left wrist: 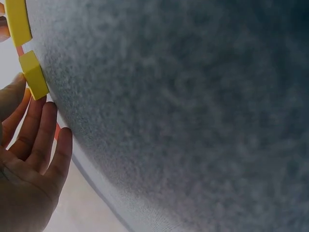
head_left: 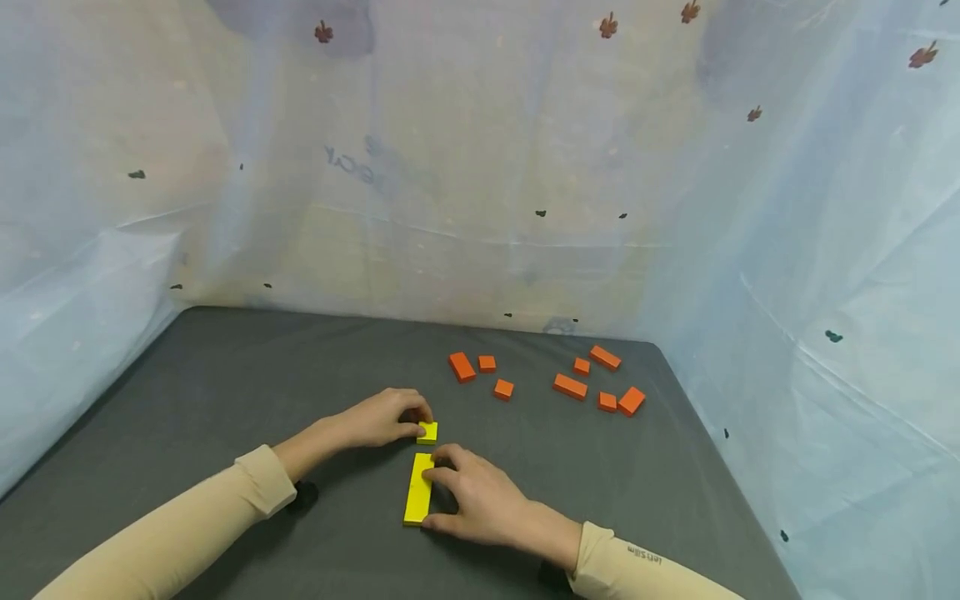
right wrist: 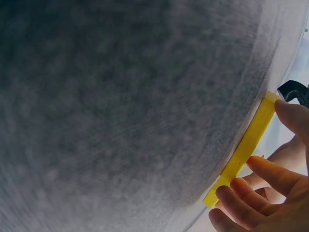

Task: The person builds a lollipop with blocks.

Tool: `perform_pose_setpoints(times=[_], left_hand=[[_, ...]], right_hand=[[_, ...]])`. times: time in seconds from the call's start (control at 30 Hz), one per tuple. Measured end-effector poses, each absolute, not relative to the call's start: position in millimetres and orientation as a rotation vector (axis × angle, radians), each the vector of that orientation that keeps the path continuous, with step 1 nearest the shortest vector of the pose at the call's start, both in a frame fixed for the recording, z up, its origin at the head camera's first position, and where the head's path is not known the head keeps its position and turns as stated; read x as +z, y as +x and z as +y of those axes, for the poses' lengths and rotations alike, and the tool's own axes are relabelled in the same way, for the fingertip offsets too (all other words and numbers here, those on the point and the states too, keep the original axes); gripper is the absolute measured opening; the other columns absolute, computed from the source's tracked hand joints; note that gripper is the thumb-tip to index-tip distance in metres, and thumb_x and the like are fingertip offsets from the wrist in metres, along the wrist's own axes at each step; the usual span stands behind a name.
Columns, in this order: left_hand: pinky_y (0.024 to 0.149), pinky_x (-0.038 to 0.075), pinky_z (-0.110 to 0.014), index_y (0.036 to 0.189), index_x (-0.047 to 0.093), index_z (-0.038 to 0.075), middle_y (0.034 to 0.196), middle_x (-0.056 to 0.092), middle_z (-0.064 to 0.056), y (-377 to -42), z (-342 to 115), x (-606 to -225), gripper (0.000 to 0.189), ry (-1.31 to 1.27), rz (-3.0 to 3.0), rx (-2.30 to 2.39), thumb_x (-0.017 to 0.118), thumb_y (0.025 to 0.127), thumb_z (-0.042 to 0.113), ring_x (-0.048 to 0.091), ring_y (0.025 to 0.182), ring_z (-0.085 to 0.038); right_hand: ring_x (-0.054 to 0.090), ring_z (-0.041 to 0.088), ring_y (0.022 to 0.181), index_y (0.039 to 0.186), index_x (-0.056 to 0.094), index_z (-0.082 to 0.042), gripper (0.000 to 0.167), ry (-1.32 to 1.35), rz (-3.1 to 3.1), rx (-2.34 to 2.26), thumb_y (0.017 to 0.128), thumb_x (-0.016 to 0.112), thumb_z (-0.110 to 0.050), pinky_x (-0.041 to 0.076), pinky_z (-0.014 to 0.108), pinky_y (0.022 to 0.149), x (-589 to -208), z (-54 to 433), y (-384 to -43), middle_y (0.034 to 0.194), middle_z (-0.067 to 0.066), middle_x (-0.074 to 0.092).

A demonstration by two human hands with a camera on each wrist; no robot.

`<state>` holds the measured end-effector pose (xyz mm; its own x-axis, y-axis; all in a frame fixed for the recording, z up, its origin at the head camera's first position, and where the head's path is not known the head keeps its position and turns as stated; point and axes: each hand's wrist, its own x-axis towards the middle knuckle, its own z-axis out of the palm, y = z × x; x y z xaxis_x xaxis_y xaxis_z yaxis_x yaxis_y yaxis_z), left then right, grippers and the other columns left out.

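Between thumb and fingers, my left hand (head_left: 386, 417) pinches a small yellow block (head_left: 427, 432) on the dark table. The left wrist view shows this block (left wrist: 34, 75) at the thumb and fingertips, with the other fingers spread loosely. A long yellow block (head_left: 418, 490) lies just nearer to me, its far end facing the small one across a narrow gap. My right hand (head_left: 483, 500) holds that long block from its right side, thumb at the near end and fingers toward the far end. In the right wrist view, the thumb meets one end of the long block (right wrist: 248, 137).
Several orange blocks lie farther back: a long one (head_left: 462, 367) with two small ones (head_left: 487, 363) at the centre, and more pieces (head_left: 571, 387) to the right. Translucent plastic sheeting (head_left: 450, 167) walls the back and sides of the dark table (head_left: 300, 358).
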<state>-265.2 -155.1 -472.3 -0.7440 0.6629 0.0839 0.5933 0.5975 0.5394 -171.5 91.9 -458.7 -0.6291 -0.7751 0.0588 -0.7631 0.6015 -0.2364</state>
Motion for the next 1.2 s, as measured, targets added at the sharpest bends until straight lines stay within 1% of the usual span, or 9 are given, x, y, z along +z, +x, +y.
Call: perform_pose_setpoints(times=[0.1, 0.3, 0.43, 0.6, 1.2], left_hand=[[0.082, 0.056, -0.03, 0.112, 0.074, 0.019, 0.107, 0.067, 0.005, -264.0, -154.6, -470.5, 0.014, 1.068, 2.693, 0.838, 0.074, 0.098, 0.018, 0.064, 0.094, -0.009], [0.082, 0.056, -0.031, 0.111, 0.074, 0.02, 0.105, 0.067, 0.008, -260.8, -153.5, -468.3, 0.013, 1.049, 2.693, 0.825, 0.074, 0.098, 0.018, 0.062, 0.092, -0.008], [0.082, 0.056, -0.031, 0.11, 0.074, 0.019, 0.106, 0.067, 0.007, -259.0, -152.9, -466.9, 0.012, 1.048, 2.682, 0.834, 0.074, 0.098, 0.018, 0.063, 0.093, -0.009], [0.083, 0.056, -0.032, 0.109, 0.074, 0.019, 0.106, 0.067, 0.006, -256.1, -152.4, -465.0, 0.012, 1.049, 2.671, 0.842, 0.075, 0.098, 0.019, 0.064, 0.094, -0.011], [0.082, 0.056, -0.031, 0.108, 0.074, 0.02, 0.104, 0.068, 0.009, -248.5, -153.9, -463.1, 0.012, 1.042, 2.629, 0.86, 0.077, 0.097, 0.022, 0.063, 0.093, -0.009]], right_hand=[[0.062, 0.016, 0.119, 0.138, 0.068, -0.017, 0.056, -1.328, 2.765, -0.376, 0.093, 0.076, -0.05, 0.055, 0.03, 0.097, -457.7, 92.4, -172.8, 0.142, 0.005, 0.054], [0.062, 0.015, 0.119, 0.136, 0.069, -0.016, 0.054, -1.315, 2.752, -0.415, 0.093, 0.078, -0.047, 0.056, 0.027, 0.094, -457.4, 93.2, -173.6, 0.144, 0.006, 0.054], [0.062, 0.015, 0.118, 0.137, 0.068, -0.016, 0.054, -1.303, 2.737, -0.439, 0.094, 0.077, -0.047, 0.056, 0.026, 0.092, -457.4, 93.6, -173.5, 0.144, 0.007, 0.052], [0.062, 0.015, 0.119, 0.138, 0.067, -0.015, 0.054, -1.306, 2.726, -0.447, 0.095, 0.077, -0.046, 0.055, 0.026, 0.093, -457.5, 93.6, -173.2, 0.145, 0.008, 0.051], [0.062, 0.016, 0.12, 0.137, 0.068, -0.013, 0.053, -1.315, 2.706, -0.446, 0.095, 0.076, -0.045, 0.056, 0.028, 0.093, -454.6, 92.3, -170.3, 0.146, 0.009, 0.051]])
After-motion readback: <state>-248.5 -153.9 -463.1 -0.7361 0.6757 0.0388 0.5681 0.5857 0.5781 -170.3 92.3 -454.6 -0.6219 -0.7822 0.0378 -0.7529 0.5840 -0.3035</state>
